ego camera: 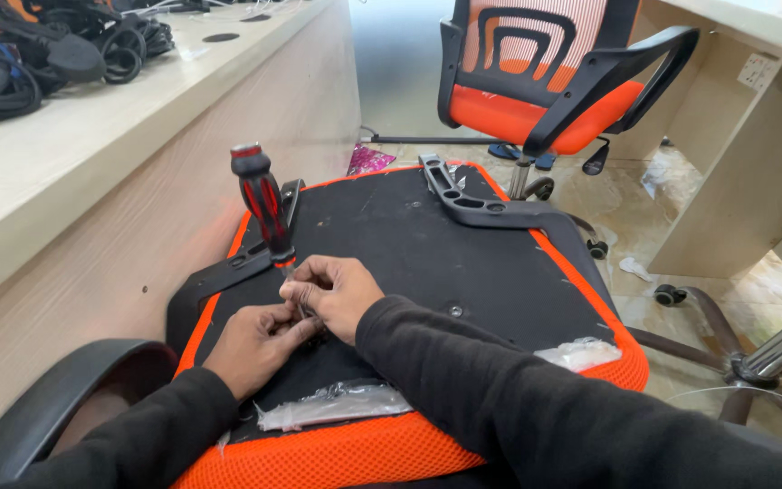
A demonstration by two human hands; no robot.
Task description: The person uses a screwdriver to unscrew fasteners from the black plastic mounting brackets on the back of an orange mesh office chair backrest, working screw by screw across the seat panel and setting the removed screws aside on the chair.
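An orange mesh chair seat lies upside down in front of me, its black underside facing up. A red and black screwdriver stands upright on it near the left armrest bracket. My right hand pinches the screwdriver's shaft low down near the tip. My left hand sits right beside it with fingertips closed at the same spot, on something too small to make out. A second black armrest bracket is fixed at the far edge.
A light wood desk runs along the left, with black cables on top. An assembled orange chair stands behind. A chair base with castors lies at right. Clear plastic bags rest on the seat's near edge.
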